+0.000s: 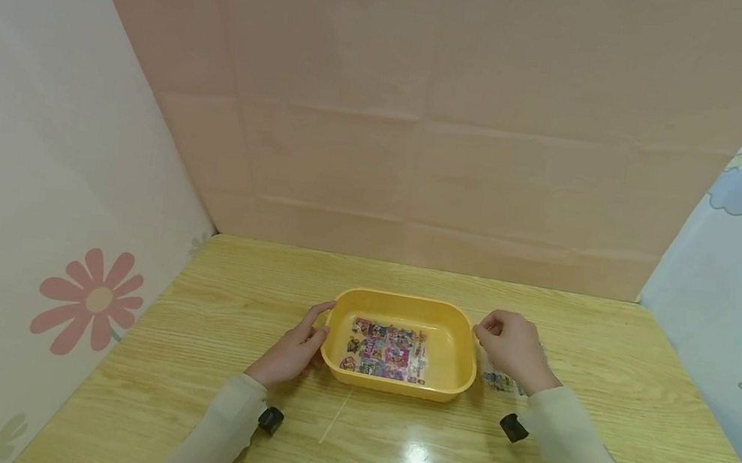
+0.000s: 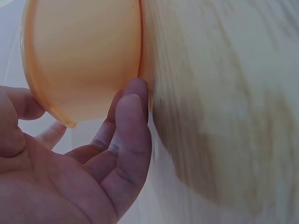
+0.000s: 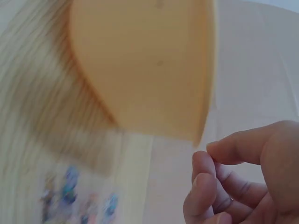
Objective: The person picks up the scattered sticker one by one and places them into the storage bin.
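Tub (image 1: 385,386) toward far edge of table (image 1: 257,280), left hand (image 1: 290,351) gripping it; right hand (image 1: 515,348) pinched together, we can't tell if on anything.

Left grip (image 1: 290,351) angled toward 1 o'clock, fingers bent, thumb apart, right grip (image 1: 513,348) toward 11 o'clock, thumb meeting forefinger.

Smooth plastic tub (image 1: 395,389), glossy wood-grain tabletop (image 1: 602,354), matt creased backdrop (image 1: 418,168), sheet (image 1: 392,352) possibly plastic film
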Available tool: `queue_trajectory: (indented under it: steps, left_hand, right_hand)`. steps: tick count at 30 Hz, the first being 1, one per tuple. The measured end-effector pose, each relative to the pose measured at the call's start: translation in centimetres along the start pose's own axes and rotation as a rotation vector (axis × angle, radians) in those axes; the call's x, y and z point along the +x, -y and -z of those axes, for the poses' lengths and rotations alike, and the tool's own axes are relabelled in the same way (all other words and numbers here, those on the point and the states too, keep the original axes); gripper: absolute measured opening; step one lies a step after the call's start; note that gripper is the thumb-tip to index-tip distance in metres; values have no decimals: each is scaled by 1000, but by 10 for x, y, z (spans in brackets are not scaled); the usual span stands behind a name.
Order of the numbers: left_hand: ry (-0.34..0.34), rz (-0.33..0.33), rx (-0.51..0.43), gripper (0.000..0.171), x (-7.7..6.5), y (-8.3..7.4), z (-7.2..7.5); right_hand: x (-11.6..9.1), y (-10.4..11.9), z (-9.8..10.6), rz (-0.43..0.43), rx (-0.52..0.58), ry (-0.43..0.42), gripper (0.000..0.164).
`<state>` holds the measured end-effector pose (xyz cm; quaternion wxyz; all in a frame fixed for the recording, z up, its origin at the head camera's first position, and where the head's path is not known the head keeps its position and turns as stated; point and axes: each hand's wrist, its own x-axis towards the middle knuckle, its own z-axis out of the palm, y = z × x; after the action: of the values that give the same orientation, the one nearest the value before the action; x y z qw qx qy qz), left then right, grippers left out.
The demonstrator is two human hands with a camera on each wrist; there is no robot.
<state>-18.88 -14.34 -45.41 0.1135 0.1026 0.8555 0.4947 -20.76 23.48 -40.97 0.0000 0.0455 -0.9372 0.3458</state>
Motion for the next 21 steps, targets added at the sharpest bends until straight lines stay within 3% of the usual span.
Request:
queue_trajectory:
  steps: [10, 21]
  left_hand:
    - [4, -1, 11, 48, -1, -3, 0]
    - [9, -8, 16, 48, 0, -1, 0]
  right_hand:
    - [-16, -31, 7, -85, -41, -6, 26]
    - [-27, -62, 15, -158, -165, 23, 48]
